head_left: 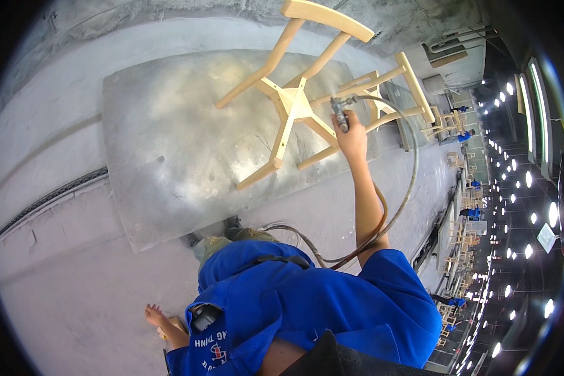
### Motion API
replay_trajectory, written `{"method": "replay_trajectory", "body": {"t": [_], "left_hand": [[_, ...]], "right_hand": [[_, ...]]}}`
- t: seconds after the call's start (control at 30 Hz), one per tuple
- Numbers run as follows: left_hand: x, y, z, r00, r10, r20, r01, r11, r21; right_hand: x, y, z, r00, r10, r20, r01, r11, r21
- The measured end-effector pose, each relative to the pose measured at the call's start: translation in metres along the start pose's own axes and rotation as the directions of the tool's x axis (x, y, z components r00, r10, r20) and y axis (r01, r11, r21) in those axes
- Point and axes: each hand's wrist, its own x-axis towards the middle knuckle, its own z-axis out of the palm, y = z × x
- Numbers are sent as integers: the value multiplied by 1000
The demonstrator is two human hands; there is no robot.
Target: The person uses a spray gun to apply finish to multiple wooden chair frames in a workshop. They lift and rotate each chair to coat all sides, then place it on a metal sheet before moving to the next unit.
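Note:
My right hand (351, 135) is closed round a metal spray gun (339, 113), out over the large grey board. A faint mist shows by its nozzle. Just left of the gun is an unfinished light-wood chair frame (294, 103), with a curved backrest, bare legs and a crossed seat support. It has no seat panel. A hose (413, 150) runs from the gun back past my right forearm. Low on the left, away from the chair, my left hand (155, 314) hangs with its fingers stretched out. A small yellowish thing (177, 324) shows beside that wrist; whether it touches the hand is unclear.
The chair frame rests on a grey stained board (150, 144). Beyond the gun stands a second light-wood chair (413, 84). Coiled hose (288, 230) lies near my legs. A dark slotted channel (50, 203) crosses the floor. Farther right, people in blue (465, 135) work among more chairs.

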Motion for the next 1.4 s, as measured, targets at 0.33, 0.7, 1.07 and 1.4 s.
{"method": "replay_trajectory", "body": {"t": [0.33,0.7,1.07,1.4], "left_hand": [[-51,19,98,890,390,236,-411,911,45],[1,2,73,953,147,263,-134,989,-65],[29,-37,14,925,-238,296,191,965,177],[4,9,86,826,-123,550,42,986,158]], "right_hand": [[-10,-16,-23,997,-60,45,48,973,227],[11,-133,-47,959,-257,-117,266,961,69],[-47,-139,79,907,-83,414,6,983,184],[-52,-13,55,893,-52,447,-3,993,122]]}}
